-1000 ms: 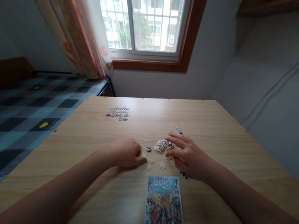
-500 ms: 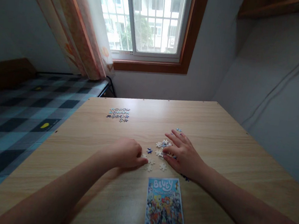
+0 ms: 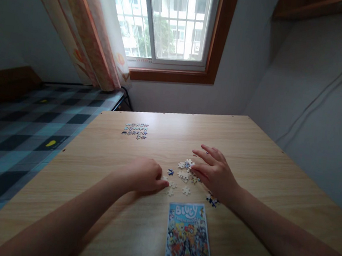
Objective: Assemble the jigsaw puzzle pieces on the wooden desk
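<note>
Several jigsaw puzzle pieces [image 3: 184, 175] lie in a loose pile on the wooden table, many with pale backs up. Over the pile's right side is my right hand [image 3: 215, 171]; its thumb and index finger come together at a puzzle piece, the other fingers stretched out. My left hand [image 3: 146, 175] rests on the table left of the pile, fingers curled under and thumb pointing right beside pale pieces [image 3: 172, 185]. What it holds, if anything, is hidden. A dark blue piece [image 3: 170, 172] lies between the hands.
A partly joined puzzle section [image 3: 135, 130] lies at the table's back left. The printed Bluey picture sheet [image 3: 189, 242] is in front of me. Dark pieces [image 3: 212, 199] sit under my right wrist. A checked bed [image 3: 33, 136] stands left of the table [image 3: 274, 199].
My right hand has shifted slightly right and back, its thumb and index finger closing together. More dark pieces show near its wrist. My left hand stays in place.
</note>
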Available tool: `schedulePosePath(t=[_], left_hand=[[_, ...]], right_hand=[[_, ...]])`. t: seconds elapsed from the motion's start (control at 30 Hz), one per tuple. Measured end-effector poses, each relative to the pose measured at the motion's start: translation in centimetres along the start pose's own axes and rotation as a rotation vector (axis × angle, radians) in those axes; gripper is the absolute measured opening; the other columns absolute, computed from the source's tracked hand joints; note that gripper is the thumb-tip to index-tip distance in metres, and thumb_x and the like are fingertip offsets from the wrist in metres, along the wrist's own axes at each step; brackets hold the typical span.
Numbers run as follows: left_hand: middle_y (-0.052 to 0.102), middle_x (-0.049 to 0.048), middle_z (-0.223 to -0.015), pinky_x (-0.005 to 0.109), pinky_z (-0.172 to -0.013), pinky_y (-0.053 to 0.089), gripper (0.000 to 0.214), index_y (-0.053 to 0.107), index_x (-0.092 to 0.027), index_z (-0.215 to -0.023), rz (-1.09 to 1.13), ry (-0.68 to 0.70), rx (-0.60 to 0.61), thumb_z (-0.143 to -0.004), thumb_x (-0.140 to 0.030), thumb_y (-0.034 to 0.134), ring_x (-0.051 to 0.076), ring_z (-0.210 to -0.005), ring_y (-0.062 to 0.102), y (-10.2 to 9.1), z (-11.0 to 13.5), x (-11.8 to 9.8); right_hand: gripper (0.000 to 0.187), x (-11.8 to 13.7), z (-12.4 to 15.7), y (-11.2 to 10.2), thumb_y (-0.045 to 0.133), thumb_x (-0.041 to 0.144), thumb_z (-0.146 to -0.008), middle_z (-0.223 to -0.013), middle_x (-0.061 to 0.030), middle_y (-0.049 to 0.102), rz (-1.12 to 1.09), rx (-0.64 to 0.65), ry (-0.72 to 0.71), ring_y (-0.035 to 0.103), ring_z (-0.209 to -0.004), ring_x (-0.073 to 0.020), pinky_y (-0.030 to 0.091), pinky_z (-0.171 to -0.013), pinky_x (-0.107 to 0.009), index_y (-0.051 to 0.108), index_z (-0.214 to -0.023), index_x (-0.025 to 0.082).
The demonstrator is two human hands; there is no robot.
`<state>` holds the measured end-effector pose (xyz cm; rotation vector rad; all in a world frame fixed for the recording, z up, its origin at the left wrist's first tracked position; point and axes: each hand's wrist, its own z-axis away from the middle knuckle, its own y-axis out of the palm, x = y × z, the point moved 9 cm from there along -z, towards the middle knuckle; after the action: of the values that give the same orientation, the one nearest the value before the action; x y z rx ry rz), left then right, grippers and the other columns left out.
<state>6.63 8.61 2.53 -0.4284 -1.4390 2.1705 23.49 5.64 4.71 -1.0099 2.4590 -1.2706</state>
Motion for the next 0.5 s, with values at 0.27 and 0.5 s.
schedulePosePath(t=[0.27,0.5], left_hand=[[0.073,0.0130,-0.077,0.033,-0.064,0.045,0.053,0.074,-0.017,-0.074,0.010,0.010,-0.015,-0.089,-0.059,0.045,0.022,-0.068,0.062,0.2,-0.1,0.2],[0.073,0.0140,-0.078,0.035,-0.067,0.047,0.054,0.077,-0.019,-0.080,0.001,0.009,0.009,-0.090,-0.059,0.043,0.023,-0.068,0.062,0.3,0.0,0.1]], right_hand=[[0.018,-3.1,0.0,-1.2,0.062,0.027,-0.094,-0.139,-0.0044,0.062,0.086,0.024,0.115,0.044,-0.137,-0.0321,0.033,-0.112,-0.058,0.078,-0.085,0.027],[0.015,-3.5,0.4,-0.2,0.064,0.028,-0.091,-0.142,-0.0077,0.059,0.049,0.116,0.108,0.042,-0.139,-0.0340,0.033,-0.111,-0.062,0.078,-0.097,0.027]])
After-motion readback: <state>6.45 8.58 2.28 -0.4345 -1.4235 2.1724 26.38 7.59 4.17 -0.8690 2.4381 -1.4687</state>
